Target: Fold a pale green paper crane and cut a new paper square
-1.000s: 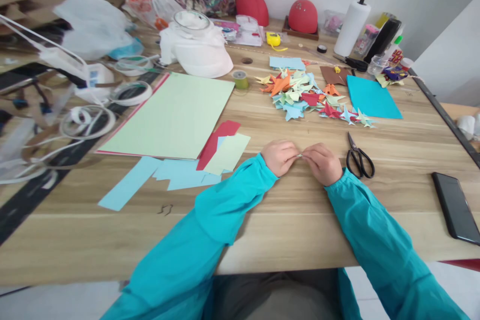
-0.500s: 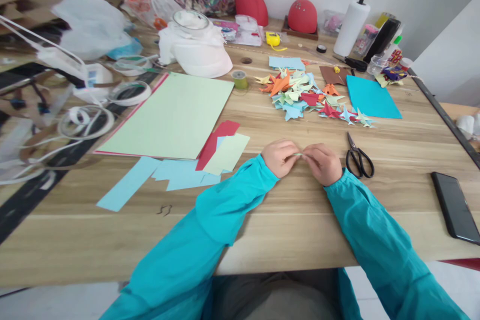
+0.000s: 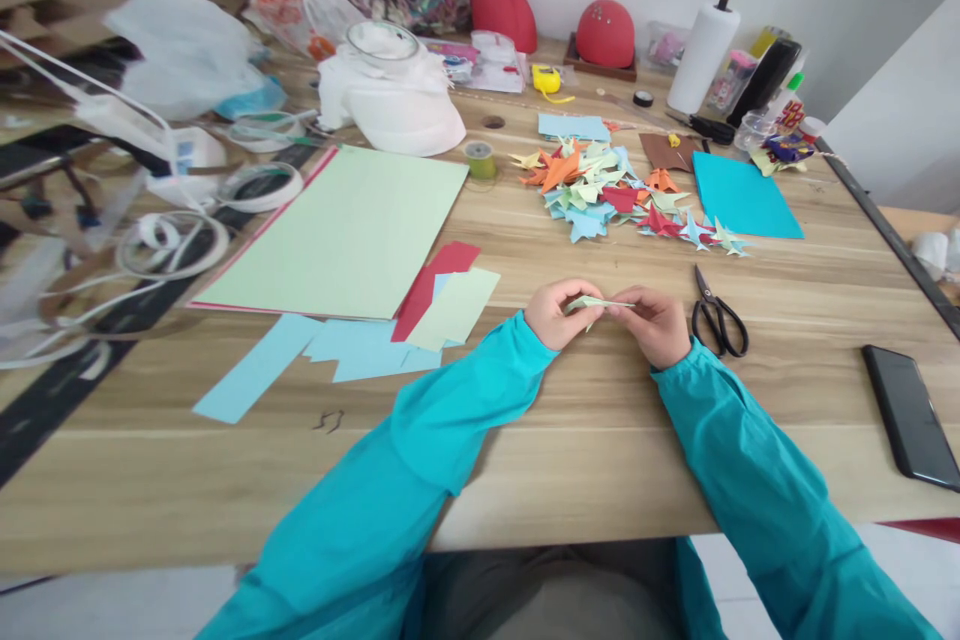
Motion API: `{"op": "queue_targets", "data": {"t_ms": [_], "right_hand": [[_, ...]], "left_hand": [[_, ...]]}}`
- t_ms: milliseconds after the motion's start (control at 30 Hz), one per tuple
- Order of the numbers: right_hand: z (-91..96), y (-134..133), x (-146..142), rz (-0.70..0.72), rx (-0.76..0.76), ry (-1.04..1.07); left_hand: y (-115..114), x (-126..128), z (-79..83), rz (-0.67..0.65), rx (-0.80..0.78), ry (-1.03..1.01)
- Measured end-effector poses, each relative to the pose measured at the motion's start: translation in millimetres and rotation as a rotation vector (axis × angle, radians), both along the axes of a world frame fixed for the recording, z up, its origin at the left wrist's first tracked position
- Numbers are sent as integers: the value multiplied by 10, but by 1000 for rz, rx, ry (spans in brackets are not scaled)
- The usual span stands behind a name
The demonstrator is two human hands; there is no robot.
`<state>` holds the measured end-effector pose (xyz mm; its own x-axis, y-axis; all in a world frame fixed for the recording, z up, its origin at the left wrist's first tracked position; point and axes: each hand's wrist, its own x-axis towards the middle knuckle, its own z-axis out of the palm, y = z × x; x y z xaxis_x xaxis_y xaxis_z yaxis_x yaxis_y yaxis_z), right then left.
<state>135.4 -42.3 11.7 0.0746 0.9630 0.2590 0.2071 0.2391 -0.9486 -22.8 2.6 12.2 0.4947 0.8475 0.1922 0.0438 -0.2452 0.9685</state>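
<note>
A small folded piece of pale green paper (image 3: 591, 303) is held above the table between my two hands. My left hand (image 3: 559, 314) pinches its left part between thumb and fingers. On the other side, my right hand (image 3: 654, 322) grips the thin pointed right end. The fingers cover some of the folds. Beyond the hands lies a heap of folded paper birds (image 3: 592, 182) in orange, green, blue and red. Black-handled scissors (image 3: 718, 315) rest just right of my right hand, points away from me.
Left of my hands are pale green sheets (image 3: 345, 230), with cut blue strips (image 3: 259, 367) and a green strip (image 3: 455, 310) nearby. A thread spool (image 3: 480, 158) stands behind. At right are a turquoise paper square (image 3: 746, 195) and a phone (image 3: 911, 415). Cables (image 3: 169, 240) clutter the far left.
My fingers have shifted apart slightly, and more of the folded green paper shows between them. My right hand has moved a little to the right. The things on the table are unchanged.
</note>
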Motion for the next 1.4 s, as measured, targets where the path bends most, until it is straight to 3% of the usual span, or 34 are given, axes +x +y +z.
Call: {"op": "queue_targets", "data": {"t_ms": [200,400,833,1400], "right_hand": [[19,-9,-6,12,7,-11],[51,-16,-4,51,109,-45],[61,-2,-17,-48,71,25],[74,-15,12,48,114,13]], "left_hand": [[-11,14,8,0,149,-5],[-7,17,31,-9,299,-21],[-22,-4,73,86,256,5],[21,0,16,70,407,-20]]}}
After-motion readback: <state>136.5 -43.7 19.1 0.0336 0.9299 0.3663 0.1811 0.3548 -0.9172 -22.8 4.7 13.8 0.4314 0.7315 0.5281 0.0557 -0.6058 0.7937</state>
